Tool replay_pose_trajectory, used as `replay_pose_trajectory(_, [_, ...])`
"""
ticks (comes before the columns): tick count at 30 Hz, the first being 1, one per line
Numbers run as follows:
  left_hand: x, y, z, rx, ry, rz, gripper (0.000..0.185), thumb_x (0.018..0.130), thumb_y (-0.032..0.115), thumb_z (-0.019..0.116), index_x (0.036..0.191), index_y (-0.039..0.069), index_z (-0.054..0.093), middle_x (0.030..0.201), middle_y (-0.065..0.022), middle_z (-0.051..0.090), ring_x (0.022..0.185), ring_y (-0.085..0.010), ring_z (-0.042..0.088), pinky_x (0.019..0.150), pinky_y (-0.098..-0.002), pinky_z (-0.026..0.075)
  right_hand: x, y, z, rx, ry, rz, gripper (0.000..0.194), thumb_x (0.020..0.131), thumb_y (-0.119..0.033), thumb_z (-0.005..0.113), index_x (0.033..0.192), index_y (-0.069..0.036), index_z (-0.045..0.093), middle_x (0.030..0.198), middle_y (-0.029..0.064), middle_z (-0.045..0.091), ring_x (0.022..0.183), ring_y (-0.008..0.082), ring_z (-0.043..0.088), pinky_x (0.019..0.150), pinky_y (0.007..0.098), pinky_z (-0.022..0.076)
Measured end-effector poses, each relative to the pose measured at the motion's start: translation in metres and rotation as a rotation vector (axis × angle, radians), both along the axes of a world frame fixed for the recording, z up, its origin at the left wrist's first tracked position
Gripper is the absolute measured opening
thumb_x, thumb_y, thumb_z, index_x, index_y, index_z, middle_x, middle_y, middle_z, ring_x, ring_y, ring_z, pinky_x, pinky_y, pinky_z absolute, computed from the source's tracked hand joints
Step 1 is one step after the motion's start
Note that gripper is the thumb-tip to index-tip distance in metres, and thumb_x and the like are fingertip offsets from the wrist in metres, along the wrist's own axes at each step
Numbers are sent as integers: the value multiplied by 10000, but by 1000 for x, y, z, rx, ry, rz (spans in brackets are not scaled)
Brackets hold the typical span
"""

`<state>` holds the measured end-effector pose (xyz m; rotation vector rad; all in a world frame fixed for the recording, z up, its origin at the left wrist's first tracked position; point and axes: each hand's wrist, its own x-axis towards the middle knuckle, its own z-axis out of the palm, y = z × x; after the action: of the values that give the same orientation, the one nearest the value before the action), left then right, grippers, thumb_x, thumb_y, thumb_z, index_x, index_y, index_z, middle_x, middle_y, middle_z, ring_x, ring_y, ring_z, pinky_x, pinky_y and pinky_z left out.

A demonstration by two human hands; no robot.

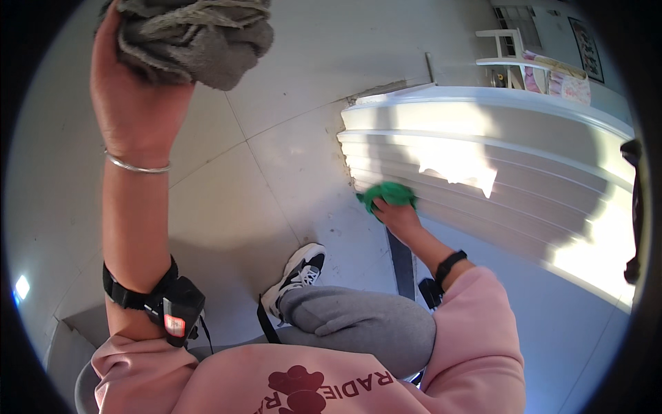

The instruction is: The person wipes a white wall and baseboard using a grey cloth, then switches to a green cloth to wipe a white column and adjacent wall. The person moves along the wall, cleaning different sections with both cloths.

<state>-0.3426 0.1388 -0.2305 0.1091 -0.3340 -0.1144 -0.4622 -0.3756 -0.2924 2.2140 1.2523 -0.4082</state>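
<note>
Up at the top left, my left hand (142,108) is raised with a crumpled grey towel (201,44) in its grip; the picture's upper edge cuts off part of the towel. My right hand (402,220) holds a bunched green cloth (390,194), its fingers partly hidden in the folds. That cloth is at the lower left end of a white stepped moulding (465,142), seemingly against its lowest ridges. Bright sunlight and shadow fall across the moulding.
Pale floor tiles (243,181) with dark joints spread below me. My sneaker (295,274) stands near the right hand. A dark strip (401,264) runs beneath that hand. White furniture with patterned fabric (556,83) is beyond the moulding. Black strapped devices sit on both arms.
</note>
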Motion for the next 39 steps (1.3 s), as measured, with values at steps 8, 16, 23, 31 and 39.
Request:
replay_pose_trajectory(8, [6,-46,25,107,405,143,345,963,340,431,1152,78,552,1170,-36,573,1103,-207,526,986,-377,404,-101,-62,101,808,23,-1849,429,756,-36,582,1180,-81,529,1040,121,610,881,287,616,762,380,519])
replay_pose_trajectory(16, [14,-53,41,222,499,72,327,954,323,469,1136,73,574,1114,-30,613,1060,-187,562,967,-356,431,-36,-45,-37,1905,836,-2457,300,960,-211,468,1191,-36,544,1123,114,614,970,250,617,845,405,515])
replay_pose_trajectory(23, [-41,-29,143,770,738,-287,429,925,291,512,1257,20,488,1211,-134,579,1143,-256,544,988,-413,439,-17,-23,-77,2092,1389,-2481,356,969,-279,444,1206,-33,545,1170,145,599,1032,301,595,902,462,490])
replay_pose_trajectory(31, [-125,-12,166,384,1318,-303,498,930,418,488,1296,81,460,1284,-104,532,1204,-283,490,1025,-488,376,2,22,65,2441,1863,-2246,390,951,-303,467,1242,-44,497,1175,142,560,1018,292,546,885,441,474])
replay_pose_trajectory(39, [-164,-11,153,910,1082,-386,544,955,493,391,1294,79,490,949,-54,552,852,-170,515,772,-327,410,26,43,205,2179,1175,-2022,476,919,-347,516,1299,-63,488,1309,122,515,1195,303,481,996,480,393])
